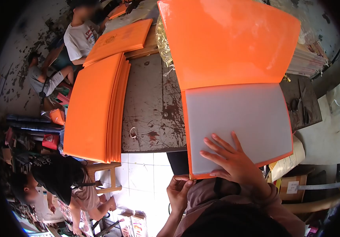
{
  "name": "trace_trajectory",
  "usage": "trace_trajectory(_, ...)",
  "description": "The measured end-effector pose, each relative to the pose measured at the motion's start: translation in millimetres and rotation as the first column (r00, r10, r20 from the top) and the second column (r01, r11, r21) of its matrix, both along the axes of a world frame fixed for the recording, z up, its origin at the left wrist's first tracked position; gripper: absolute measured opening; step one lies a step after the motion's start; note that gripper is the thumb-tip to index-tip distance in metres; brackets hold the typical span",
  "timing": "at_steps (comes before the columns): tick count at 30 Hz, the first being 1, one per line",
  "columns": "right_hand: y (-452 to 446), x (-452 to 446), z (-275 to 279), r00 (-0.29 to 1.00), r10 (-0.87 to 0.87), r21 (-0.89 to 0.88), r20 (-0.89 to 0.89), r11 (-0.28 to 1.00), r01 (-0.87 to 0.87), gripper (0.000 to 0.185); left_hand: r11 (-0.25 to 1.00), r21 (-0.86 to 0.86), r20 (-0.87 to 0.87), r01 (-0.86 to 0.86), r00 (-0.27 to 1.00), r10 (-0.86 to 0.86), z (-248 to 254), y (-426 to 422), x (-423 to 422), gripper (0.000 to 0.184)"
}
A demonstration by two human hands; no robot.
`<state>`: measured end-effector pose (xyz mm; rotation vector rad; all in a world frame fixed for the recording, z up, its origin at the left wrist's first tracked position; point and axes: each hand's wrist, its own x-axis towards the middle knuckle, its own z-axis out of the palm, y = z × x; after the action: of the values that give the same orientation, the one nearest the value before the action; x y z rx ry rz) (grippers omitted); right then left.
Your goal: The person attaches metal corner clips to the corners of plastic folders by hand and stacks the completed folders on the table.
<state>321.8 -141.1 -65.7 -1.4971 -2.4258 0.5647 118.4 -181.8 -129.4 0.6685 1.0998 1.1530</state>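
Observation:
An open orange folder (pixel 233 43) lies over the table edge in front of me, its cover swung up and away. Inside it is a pale grey sheet (pixel 237 114) bordered by an orange margin. My right hand (pixel 229 160) rests flat on the sheet's lower part, fingers spread. At the folder's near left corner, my left hand (pixel 179 191) has thumb and fingers pinched together. A small gold-coloured corner piece (pixel 191 177) shows at that pinch. The fingers partly hide how it sits on the corner.
To the left is a stack of orange folders (pixel 93 110), with another orange pile (pixel 118 39) behind it. A plastic bag of small gold pieces (pixel 163 43) stands beside the cover. Scissors (pixel 296 106) lie right on the worn table (pixel 146 102). Several people sit left.

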Motion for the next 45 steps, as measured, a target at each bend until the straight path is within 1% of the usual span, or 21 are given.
trace_trajectory(7,-0.4,0.1,-3.1,0.999,0.008,0.001,-0.043,1.000,-0.008,0.062,0.999,-0.019,-0.028,0.036,0.999,-0.037,3.0,3.6,-0.7,0.012)
trace_trajectory(9,-0.3,0.3,-3.6,0.999,0.008,-0.002,-0.047,1.000,-0.008,0.061,0.993,-0.094,0.062,0.069,0.996,-0.063,-0.9,1.5,-1.3,0.018)
trace_trajectory(10,-0.7,0.4,-3.7,0.999,0.009,0.000,-0.053,1.000,-0.009,0.061,0.993,-0.099,0.062,0.071,0.996,-0.065,-2.7,-0.3,-1.7,0.018)
trace_trajectory(12,-0.6,0.9,-3.3,0.998,0.010,0.003,-0.055,1.000,-0.010,0.061,0.993,0.000,0.167,0.117,0.979,-0.115,-5.5,-1.2,-1.2,0.033)
trace_trajectory(13,-0.2,0.9,-3.4,0.999,0.004,0.001,-0.050,1.000,-0.004,0.062,0.993,0.001,0.167,0.117,0.979,-0.116,-5.5,1.0,-1.5,0.033)
trace_trajectory(15,0.4,1.3,-3.6,0.999,-0.007,0.003,-0.048,1.000,0.007,0.063,0.978,-0.093,0.512,0.188,0.851,-0.116,-6.1,7.7,-5.9,0.048)
trace_trajectory(16,0.5,1.4,-3.8,0.999,-0.006,0.003,-0.052,1.000,0.006,0.063,0.965,-0.086,0.572,0.247,0.806,-0.155,-14.5,9.5,-10.2,0.051)
trace_trajectory(17,0.3,1.1,-4.2,0.998,-0.005,0.003,-0.057,1.000,0.006,0.062,0.964,-0.087,0.569,0.251,0.807,-0.158,-23.9,10.5,-12.2,0.051)
trace_trajectory(19,-0.2,0.7,-5.7,0.998,-0.011,-0.001,-0.069,1.000,0.011,0.062,0.931,-0.075,0.657,0.358,0.720,-0.224,-35.3,11.9,-13.4,0.049)
trace_trajectory(23,1.0,2.2,-5.5,0.995,-0.016,-0.021,-0.100,1.000,0.014,0.064,0.906,-0.103,0.698,0.411,0.679,-0.228,-31.9,12.2,-5.2,0.051)
trace_trajectory(25,0.6,1.8,-6.1,0.993,-0.023,-0.028,-0.112,0.999,0.020,0.064,0.929,-0.089,0.672,0.359,0.710,-0.210,-30.2,10.7,-4.0,0.055)
trace_trajectory(29,0.0,1.2,-7.1,0.994,-0.013,-0.033,-0.106,0.999,0.009,0.064,0.924,-0.082,0.668,0.374,0.709,-0.227,-35.3,14.2,-5.8,0.058)
trace_trajectory(32,1.2,2.0,-6.3,0.992,-0.012,-0.040,-0.122,0.999,0.007,0.063,0.909,-0.118,0.726,0.399,0.660,-0.196,-39.5,14.5,-0.9,0.058)
trace_trajectory(34,1.5,2.9,-5.6,0.993,0.001,-0.033,-0.120,0.999,-0.005,0.060,0.905,-0.119,0.912,0.408,0.404,-0.063,-49.4,11.0,2.2,0.062)
trace_trajectory(35,1.6,4.0,-5.2,0.993,0.013,-0.025,-0.115,1.000,-0.016,0.058,0.903,-0.117,0.913,0.413,0.403,-0.065,-54.4,9.7,2.2,0.062)
trace_trajectory(37,2.0,4.9,-6.5,0.993,0.013,-0.028,-0.118,0.999,-0.016,0.058,0.923,-0.010,0.868,0.383,0.462,-0.183,-63.5,6.6,3.4,0.066)
trace_trajectory(38,2.0,4.7,-7.5,0.992,0.018,-0.033,-0.127,0.999,-0.022,0.058,0.923,-0.006,0.869,0.384,0.459,-0.185,-65.0,5.2,4.4,0.066)
trace_trajectory(40,1.5,4.5,-8.6,0.992,0.024,-0.033,-0.126,0.999,-0.028,0.058,0.943,-0.055,0.822,0.327,0.551,-0.144,-66.4,3.5,5.1,0.071)
trace_trajectory(41,2.0,4.8,-9.1,0.992,0.028,-0.031,-0.125,0.999,-0.032,0.058,0.944,-0.044,0.822,0.328,0.548,-0.152,-64.4,4.3,6.6,0.071)
trace_trajectory(44,-0.4,3.4,-9.8,0.984,-0.012,-0.053,-0.177,0.999,0.002,0.060,0.978,-0.048,0.764,0.205,0.638,-0.096,-56.4,1.9,15.3,0.076)
trace_trajectory(45,-1.0,4.0,-11.1,0.987,-0.035,-0.040,-0.158,0.999,0.029,0.060,0.972,-0.032,0.775,0.231,0.620,-0.122,-56.7,0.7,16.1,0.076)
